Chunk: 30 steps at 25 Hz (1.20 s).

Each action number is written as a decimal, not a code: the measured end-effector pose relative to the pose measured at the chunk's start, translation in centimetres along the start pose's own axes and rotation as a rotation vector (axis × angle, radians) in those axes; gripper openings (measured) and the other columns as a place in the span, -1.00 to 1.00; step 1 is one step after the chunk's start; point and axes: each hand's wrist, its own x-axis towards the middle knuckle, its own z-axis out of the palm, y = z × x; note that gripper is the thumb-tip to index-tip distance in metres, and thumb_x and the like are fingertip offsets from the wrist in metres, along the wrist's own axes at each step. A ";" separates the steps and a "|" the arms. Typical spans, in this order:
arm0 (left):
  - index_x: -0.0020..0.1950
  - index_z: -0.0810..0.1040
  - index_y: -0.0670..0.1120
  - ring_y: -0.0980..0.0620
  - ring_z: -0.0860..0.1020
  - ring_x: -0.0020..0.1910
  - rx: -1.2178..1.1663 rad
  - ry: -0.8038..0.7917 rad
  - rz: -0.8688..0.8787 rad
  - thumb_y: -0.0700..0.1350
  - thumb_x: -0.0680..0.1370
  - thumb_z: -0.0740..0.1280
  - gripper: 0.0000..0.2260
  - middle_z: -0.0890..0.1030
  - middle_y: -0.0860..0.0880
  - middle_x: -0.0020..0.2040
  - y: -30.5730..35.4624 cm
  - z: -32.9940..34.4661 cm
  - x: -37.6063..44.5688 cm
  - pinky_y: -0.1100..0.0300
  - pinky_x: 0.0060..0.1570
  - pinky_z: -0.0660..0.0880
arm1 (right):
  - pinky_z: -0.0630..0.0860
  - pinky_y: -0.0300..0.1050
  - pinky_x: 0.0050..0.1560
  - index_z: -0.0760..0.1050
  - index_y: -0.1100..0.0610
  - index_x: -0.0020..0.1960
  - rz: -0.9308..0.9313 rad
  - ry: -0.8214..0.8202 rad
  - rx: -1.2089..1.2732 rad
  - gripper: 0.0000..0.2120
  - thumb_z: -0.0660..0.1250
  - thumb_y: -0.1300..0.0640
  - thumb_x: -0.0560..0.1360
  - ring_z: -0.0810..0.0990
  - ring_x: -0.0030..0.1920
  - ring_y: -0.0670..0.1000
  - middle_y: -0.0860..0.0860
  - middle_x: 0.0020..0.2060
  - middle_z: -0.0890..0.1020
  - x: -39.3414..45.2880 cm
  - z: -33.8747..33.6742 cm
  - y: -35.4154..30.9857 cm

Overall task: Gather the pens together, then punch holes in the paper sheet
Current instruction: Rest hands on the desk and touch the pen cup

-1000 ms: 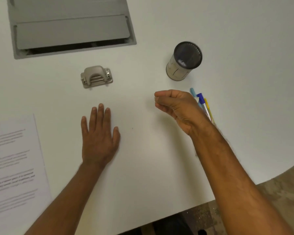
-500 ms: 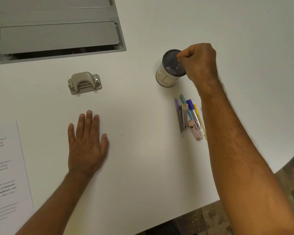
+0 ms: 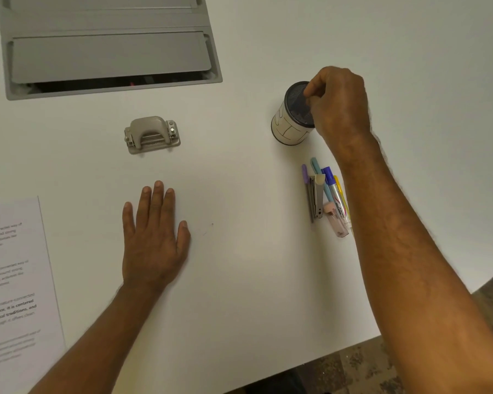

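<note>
Several pens [image 3: 331,185] in purple, teal, blue and yellow lie side by side on the white table, right of centre. A small grey stapler [image 3: 317,196] and a pink item [image 3: 337,223] lie among them. Just above them stands a pale pen cup [image 3: 288,127] with a dark mesh inside. My right hand [image 3: 340,105] is over the cup's right side, its fingertips pinched at the rim. My left hand [image 3: 154,237] lies flat on the table, fingers apart, holding nothing. The grey hole punch [image 3: 151,134] sits above it. The printed paper sheet [image 3: 12,280] is at the left edge.
A grey cable hatch [image 3: 108,44] is set into the table at the top left, its flap slightly ajar. The table's curved front edge [image 3: 353,344] runs at the lower right, with speckled floor beyond it.
My right hand has risen from beside the pens to the pen cup and pinched at its rim. The pens and stapler, hidden before, now show. My left hand stays flat.
</note>
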 end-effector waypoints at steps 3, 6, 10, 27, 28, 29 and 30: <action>0.68 0.11 -0.13 -0.12 0.03 0.69 -0.006 -0.001 0.002 0.07 0.67 0.00 -0.40 0.07 -0.12 0.70 -0.1 0.0 -0.1 -0.22 0.63 -0.05 | 0.61 -0.12 0.02 0.66 0.10 0.03 -0.021 0.026 0.014 -0.70 0.28 0.42 0.50 0.63 0.06 0.04 0.07 0.10 0.65 -0.6 -0.1 -0.1; 0.68 0.12 -0.13 -0.12 0.03 0.69 -0.002 -0.001 0.005 0.07 0.67 0.00 -0.40 0.07 -0.12 0.70 0.0 0.0 0.0 -0.22 0.63 -0.05 | 0.64 -0.05 0.08 0.64 0.10 0.03 -0.052 0.044 0.020 -0.74 0.30 0.38 0.50 0.62 0.07 0.04 0.08 0.11 0.62 -1.1 -0.1 -0.1; 0.68 0.11 -0.12 -0.12 0.04 0.69 -0.007 -0.003 0.002 0.07 0.67 0.01 -0.41 0.07 -0.11 0.70 -0.1 0.0 0.0 -0.23 0.63 -0.03 | 0.63 -0.16 0.06 0.61 0.09 0.09 -0.061 0.104 0.087 -0.88 0.35 0.21 0.58 0.54 0.01 -0.11 0.02 0.11 0.59 -2.2 -0.7 -0.9; 0.69 0.07 -0.09 -0.07 -0.01 0.70 -0.027 0.004 0.001 0.08 0.70 0.06 -0.42 0.03 -0.08 0.71 -0.4 0.2 0.1 -0.21 0.64 -0.01 | 0.36 -0.25 0.33 0.53 0.09 0.34 -0.283 -0.272 0.194 -0.66 0.39 0.00 0.61 0.42 0.33 0.01 0.00 0.28 0.55 -26.3 11.5 -4.0; 0.69 0.07 -0.09 -0.07 -0.02 0.70 -0.027 0.003 0.000 0.08 0.70 0.06 -0.42 0.03 -0.08 0.71 -0.4 0.3 0.1 -0.21 0.64 -0.02 | 0.38 -0.20 0.33 0.54 0.08 0.34 -0.308 -0.258 0.161 -0.65 0.39 -0.03 0.61 0.42 0.32 0.02 0.00 0.28 0.55 -26.1 11.9 -4.1; 0.69 0.07 -0.08 -0.07 -0.02 0.70 -0.027 0.003 -0.001 0.08 0.70 0.06 -0.42 0.03 -0.08 0.71 -0.4 0.3 0.1 -0.21 0.64 -0.02 | 0.39 -0.17 0.32 0.55 0.06 0.33 -0.329 -0.243 0.126 -0.66 0.38 -0.06 0.61 0.42 0.30 0.03 -0.01 0.26 0.56 -25.9 12.2 -4.3; 0.69 0.06 -0.08 -0.07 -0.02 0.70 -0.026 0.004 -0.001 0.08 0.70 0.05 -0.42 0.03 -0.08 0.71 -0.4 0.4 0.1 -0.21 0.64 -0.02 | 0.39 -0.14 0.29 0.56 0.03 0.30 -0.339 -0.225 0.098 -0.69 0.37 -0.07 0.62 0.43 0.28 0.03 -0.02 0.24 0.56 -25.7 12.5 -4.4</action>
